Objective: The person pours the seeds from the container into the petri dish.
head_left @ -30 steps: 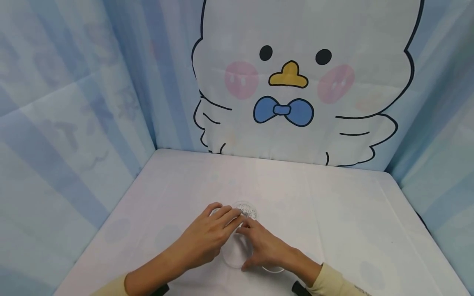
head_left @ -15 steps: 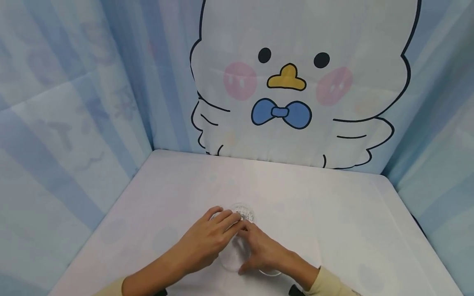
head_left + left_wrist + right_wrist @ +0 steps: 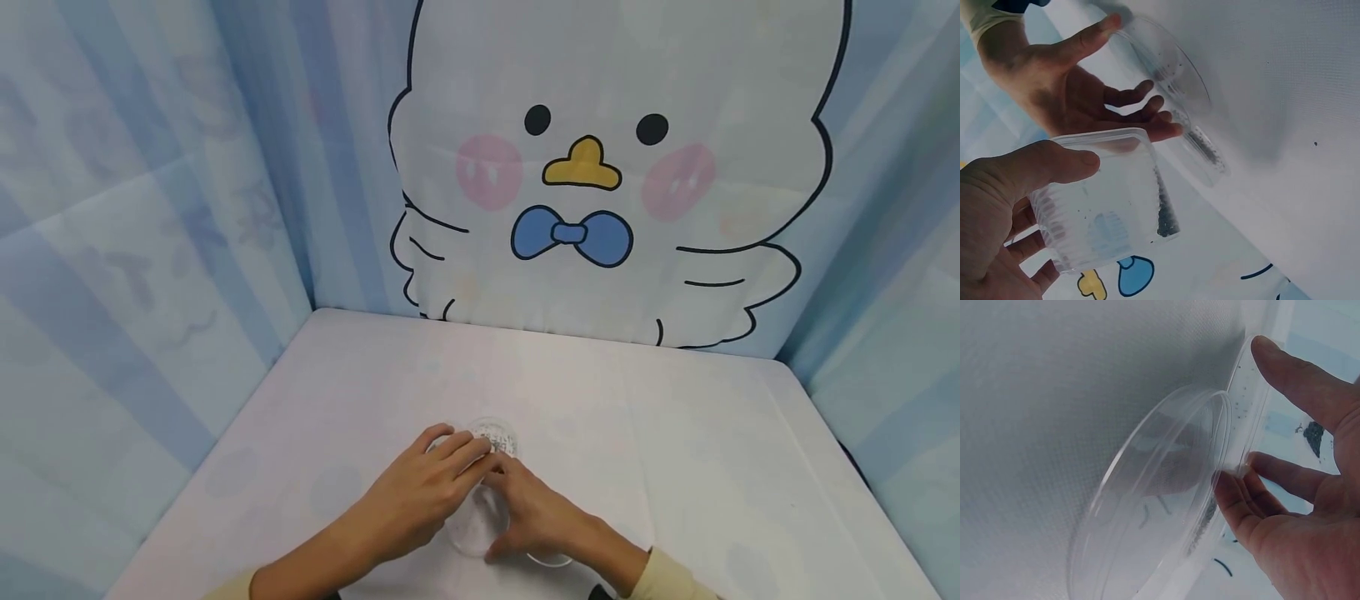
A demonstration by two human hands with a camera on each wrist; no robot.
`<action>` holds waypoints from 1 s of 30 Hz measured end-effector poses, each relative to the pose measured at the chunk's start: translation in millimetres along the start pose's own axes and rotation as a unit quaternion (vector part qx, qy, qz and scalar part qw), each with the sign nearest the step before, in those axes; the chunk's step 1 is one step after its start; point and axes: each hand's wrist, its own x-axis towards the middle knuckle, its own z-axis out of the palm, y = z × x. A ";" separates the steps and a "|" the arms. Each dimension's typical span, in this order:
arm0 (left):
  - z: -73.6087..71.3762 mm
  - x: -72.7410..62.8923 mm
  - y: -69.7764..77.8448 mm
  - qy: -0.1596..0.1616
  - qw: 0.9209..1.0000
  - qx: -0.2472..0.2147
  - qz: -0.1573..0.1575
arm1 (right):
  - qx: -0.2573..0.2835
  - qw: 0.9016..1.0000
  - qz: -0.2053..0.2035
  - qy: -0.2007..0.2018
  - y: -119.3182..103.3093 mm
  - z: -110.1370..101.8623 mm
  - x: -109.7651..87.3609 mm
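Note:
My left hand (image 3: pixel 416 496) grips a clear plastic box (image 3: pixel 1110 206) by its wall, thumb on the near side. The box is tilted, and dark grains (image 3: pixel 1165 215) are heaped along one edge inside it. Below it, my right hand (image 3: pixel 540 517) spans a clear round dish (image 3: pixel 474 533), with the thumb at the near rim and the fingers at the far side. A few dark specks show in this dish. Just beyond lies another round dish (image 3: pixel 498 435) with many dark grains in it. From the head view the box is mostly hidden behind the left hand.
A further clear round dish (image 3: pixel 551 561) lies partly under my right wrist; it looms large in the right wrist view. White cloth covers the table (image 3: pixel 675 467). Printed curtains (image 3: pixel 360 167) stand at the back and both sides. One dark speck (image 3: pixel 1315 144) lies on the cloth.

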 end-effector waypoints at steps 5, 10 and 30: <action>1.1 1.3 0.1 0.004 1.000 0.002 0.005 | 0.010 1.000 0.008 -0.006 0.5 0.5 -0.5; 1.2 2.4 0.9 0.005 1.000 0.001 0.006 | 0.004 1.000 0.009 -0.003 1.3 1.9 -0.1; 3.0 3.6 3.9 0.020 1.000 0.005 0.013 | 0.003 0.999 0.030 -0.011 0.2 0.2 -2.7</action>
